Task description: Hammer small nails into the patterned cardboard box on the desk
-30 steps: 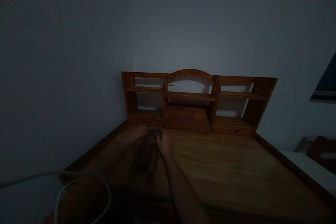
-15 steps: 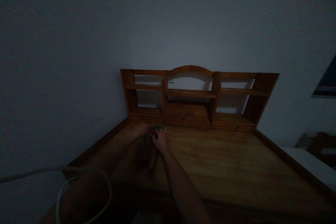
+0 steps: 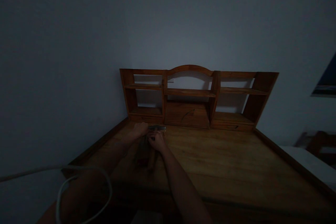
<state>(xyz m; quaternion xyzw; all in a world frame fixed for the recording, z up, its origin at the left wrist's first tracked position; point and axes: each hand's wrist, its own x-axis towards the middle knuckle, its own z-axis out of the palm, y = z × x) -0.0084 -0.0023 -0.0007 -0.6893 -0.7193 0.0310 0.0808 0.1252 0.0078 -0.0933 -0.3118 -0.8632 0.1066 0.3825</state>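
Note:
On the wooden desk (image 3: 223, 154), what looks like a hammer (image 3: 152, 161) lies with its grey metal head across the far end and its wooden handle toward me. My left hand (image 3: 141, 129) is closed at the left end of the head, its fingertips hidden. Just below the head, my right hand (image 3: 157, 141) bends over the handle with its fingers pinched together; anything small between them is lost in the dark. Beside the handle on the left is a dark block-like thing (image 3: 142, 155) with a reddish near end, partly covered by my left arm.
A wooden shelf unit (image 3: 190, 92) with an arched top stands along the desk's back edge, against the wall. A pale cable (image 3: 106, 182) loops across the lower left, in front of my left arm. Raised side rails (image 3: 288, 159) edge the desk. Lighting is very dim.
My right hand has shifted slightly left, and its fingers have drawn closer to my left hand. The left hand and the metal head stay nearly in place.

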